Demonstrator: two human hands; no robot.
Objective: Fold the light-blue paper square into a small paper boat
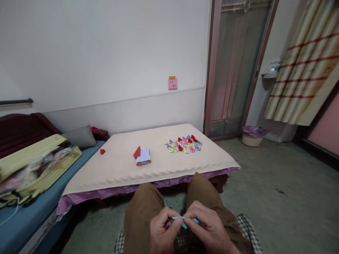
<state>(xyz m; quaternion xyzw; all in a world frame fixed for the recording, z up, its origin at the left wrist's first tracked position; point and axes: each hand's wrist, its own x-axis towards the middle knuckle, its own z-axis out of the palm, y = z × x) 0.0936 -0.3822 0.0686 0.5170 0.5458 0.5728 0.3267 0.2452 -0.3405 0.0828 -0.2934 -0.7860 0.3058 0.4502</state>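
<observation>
My left hand (164, 231) and my right hand (206, 227) meet over my lap, above brown trousers. Both pinch a small light blue piece of paper (182, 220), fingers closed on it from either side. Ahead, on a low table (119, 169) with a cream cover, lies a stack of coloured paper squares (143, 157) with a red sheet leaning at its left. To its right sits a cluster of several small folded paper pieces (184, 144) in pink, red, yellow and purple. A single red folded piece (102, 151) lies near the table's left edge.
A blue mattress (23, 215) with a yellow folded blanket (34, 165) and a grey pillow (81, 137) lies at the left. A pink note (172, 83) is stuck on the white wall. A lined waste bin (253, 135) stands by the door; striped curtains (302, 63) hang at the right.
</observation>
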